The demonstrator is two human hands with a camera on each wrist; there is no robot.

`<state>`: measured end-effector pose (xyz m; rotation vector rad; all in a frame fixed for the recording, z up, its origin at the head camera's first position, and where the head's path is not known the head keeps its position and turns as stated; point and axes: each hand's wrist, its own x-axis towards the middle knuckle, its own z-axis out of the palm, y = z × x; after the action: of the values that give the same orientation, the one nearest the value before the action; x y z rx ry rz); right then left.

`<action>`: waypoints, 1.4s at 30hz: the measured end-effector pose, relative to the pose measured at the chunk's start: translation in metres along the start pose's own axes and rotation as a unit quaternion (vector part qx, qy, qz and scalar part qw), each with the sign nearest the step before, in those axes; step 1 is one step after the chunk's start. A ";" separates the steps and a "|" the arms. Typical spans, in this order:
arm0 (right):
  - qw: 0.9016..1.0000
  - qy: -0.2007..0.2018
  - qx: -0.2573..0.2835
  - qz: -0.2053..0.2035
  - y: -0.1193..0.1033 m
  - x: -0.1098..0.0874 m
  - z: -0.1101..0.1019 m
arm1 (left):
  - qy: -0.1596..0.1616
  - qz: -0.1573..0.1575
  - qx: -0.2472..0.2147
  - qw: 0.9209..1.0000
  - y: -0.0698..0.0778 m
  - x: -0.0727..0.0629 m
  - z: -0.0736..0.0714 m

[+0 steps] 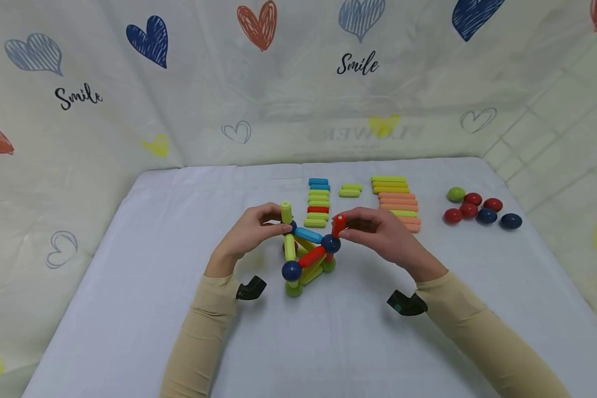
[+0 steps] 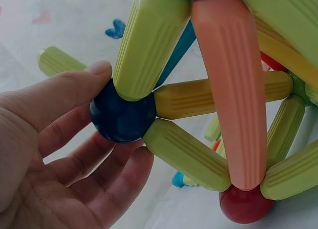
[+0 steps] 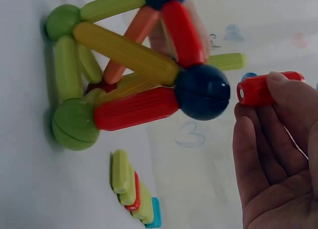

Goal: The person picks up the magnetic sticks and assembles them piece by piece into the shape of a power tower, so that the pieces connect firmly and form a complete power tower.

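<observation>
A frame of magnetic sticks and balls stands on the table, with green and red balls at its base and dark blue balls on top. My left hand (image 1: 239, 239) grips the dark blue ball (image 2: 121, 114) at the far upper corner, thumb on one side and fingers beneath. From that ball a yellow-green stick (image 1: 286, 211) points up. Between thumb and fingers, my right hand (image 1: 390, 237) pinches a short red stick (image 3: 263, 89). Its white-dotted end faces the right-hand blue ball (image 3: 202, 92), a small gap apart in the right wrist view. Another blue ball (image 1: 291, 271) forms the near corner.
Behind the frame lies a column of short sticks (image 1: 319, 200), with two green sticks (image 1: 350, 193) beside it. Longer yellow and orange sticks (image 1: 397, 200) are farther right. Loose red balls (image 1: 469, 210), a green ball (image 1: 455, 194) and blue balls (image 1: 511, 221) sit at the right.
</observation>
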<state>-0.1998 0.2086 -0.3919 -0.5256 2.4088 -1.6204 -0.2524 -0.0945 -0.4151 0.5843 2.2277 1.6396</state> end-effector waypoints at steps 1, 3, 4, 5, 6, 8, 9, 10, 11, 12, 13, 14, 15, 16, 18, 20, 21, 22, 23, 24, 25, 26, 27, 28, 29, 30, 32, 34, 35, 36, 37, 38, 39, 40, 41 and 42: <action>1.000 -0.005 -0.003 -0.008 0.000 0.000 0.002 | 0.000 0.000 -0.001 1.000 0.000 0.000 0.000; 1.000 -0.007 -0.009 -0.019 0.000 0.000 0.005 | 0.000 -0.001 -0.001 1.000 0.000 0.000 0.000; 1.000 -0.008 -0.010 -0.023 0.001 0.000 0.006 | 0.000 0.000 -0.001 1.000 0.000 0.000 0.000; 1.000 -0.007 -0.010 -0.027 0.001 0.000 0.007 | 0.000 0.002 -0.001 1.000 0.000 0.000 0.000; 1.000 -0.007 -0.010 -0.029 0.002 0.000 0.007 | 0.000 0.003 -0.001 1.000 0.000 0.000 0.000; 0.999 -0.007 -0.017 -0.035 0.003 0.001 0.007 | 0.000 0.006 0.000 1.000 0.000 0.000 0.000; 0.999 -0.009 -0.022 -0.040 0.004 0.001 0.007 | 0.000 0.007 0.000 1.000 0.000 0.000 0.000; 0.999 -0.015 -0.025 -0.045 0.005 0.001 0.006 | 0.000 0.008 0.000 1.000 0.000 0.000 0.000; 0.998 -0.021 -0.032 -0.050 0.007 0.001 0.006 | -0.001 0.008 -0.001 1.000 0.000 0.000 0.000; 0.997 -0.029 -0.044 -0.054 0.010 0.002 0.006 | -0.002 0.007 -0.001 1.000 -0.001 0.000 0.000; 0.996 -0.039 -0.059 -0.053 0.013 0.002 0.006 | -0.003 0.007 -0.001 1.000 -0.001 0.000 0.000; 0.995 -0.052 -0.074 -0.047 0.016 0.002 0.006 | -0.005 0.006 -0.002 1.000 -0.001 0.000 0.000; 0.993 -0.068 -0.090 -0.035 0.020 0.003 0.008 | -0.008 0.007 -0.004 1.000 -0.002 0.000 -0.001; 0.990 -0.085 -0.110 -0.021 0.024 0.003 0.011 | -0.013 0.007 -0.006 1.000 -0.002 0.000 -0.001; 0.981 -0.115 -0.153 0.010 0.032 0.005 0.019 | -0.025 0.010 -0.009 1.000 -0.002 0.000 -0.002; 0.973 -0.134 -0.185 0.029 0.038 0.007 0.029 | -0.041 0.015 -0.010 0.999 -0.003 -0.001 -0.003; 0.970 -0.137 -0.199 0.033 0.041 0.008 0.034 | -0.050 0.018 -0.009 0.999 -0.003 -0.001 -0.004; 0.968 -0.137 -0.209 0.032 0.042 0.010 0.038 | -0.058 0.019 -0.004 0.998 -0.003 -0.001 -0.006; 0.967 -0.133 -0.217 0.030 0.043 0.011 0.040 | -0.065 0.022 -0.001 0.998 -0.003 -0.002 -0.008; 0.966 -0.126 -0.226 0.025 0.043 0.014 0.042 | -0.071 0.025 0.001 0.997 -0.003 -0.003 -0.010; 0.964 -0.120 -0.235 0.022 0.042 0.016 0.043 | -0.078 0.027 0.003 0.997 -0.003 -0.004 -0.013; 0.963 -0.115 -0.244 0.024 0.041 0.019 0.042 | -0.086 0.028 0.002 0.996 -0.003 -0.006 -0.015; 0.961 -0.110 -0.254 0.028 0.039 0.023 0.042 | -0.096 0.031 0.003 0.995 -0.003 -0.008 -0.018; 0.957 -0.103 -0.271 0.028 0.040 0.027 0.040 | -0.107 0.033 0.003 0.994 -0.003 -0.010 -0.021; 0.952 -0.097 -0.288 0.030 0.040 0.032 0.038 | -0.121 0.037 0.002 0.992 -0.003 -0.012 -0.023; 0.947 -0.090 -0.306 0.033 0.041 0.037 0.036 | -0.136 0.039 0.005 0.990 -0.002 -0.014 -0.025; 0.933 -0.072 -0.350 0.043 0.045 0.050 0.029 | -0.171 0.046 0.012 0.984 -0.002 -0.017 -0.027; 0.916 -0.045 -0.397 0.048 0.049 0.063 0.019 | -0.201 0.054 0.014 0.978 -0.001 -0.019 -0.028; 0.907 -0.033 -0.417 0.052 0.051 0.070 0.013 | -0.214 0.059 0.011 0.975 -0.001 -0.019 -0.028; 0.897 -0.021 -0.438 0.056 0.053 0.076 0.008 | -0.225 0.062 0.007 0.972 -0.001 -0.020 -0.028; 0.886 -0.012 -0.460 0.059 0.055 0.083 0.003 | -0.234 0.065 0.002 0.970 -0.001 -0.020 -0.028; 0.876 -0.007 -0.478 0.060 0.058 0.088 -0.002 | -0.241 0.068 -0.004 0.968 -0.001 -0.020 -0.027; 0.867 -0.006 -0.495 0.061 0.059 0.092 -0.006 | -0.247 0.070 -0.008 0.966 0.000 -0.020 -0.027; 0.858 -0.007 -0.510 0.060 0.061 0.096 -0.009 | -0.253 0.070 -0.012 0.965 0.000 -0.021 -0.027; 0.852 -0.009 -0.519 0.060 0.063 0.098 -0.012 | -0.257 0.072 -0.015 0.964 0.001 -0.021 -0.026; 0.848 -0.010 -0.526 0.059 0.064 0.101 -0.013 | -0.260 0.073 -0.016 0.963 0.001 -0.021 -0.026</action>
<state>-0.3088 0.2021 -0.4422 -0.4894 3.0449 -0.0895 -0.2467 -0.1261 -0.4062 1.0545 1.8032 1.3770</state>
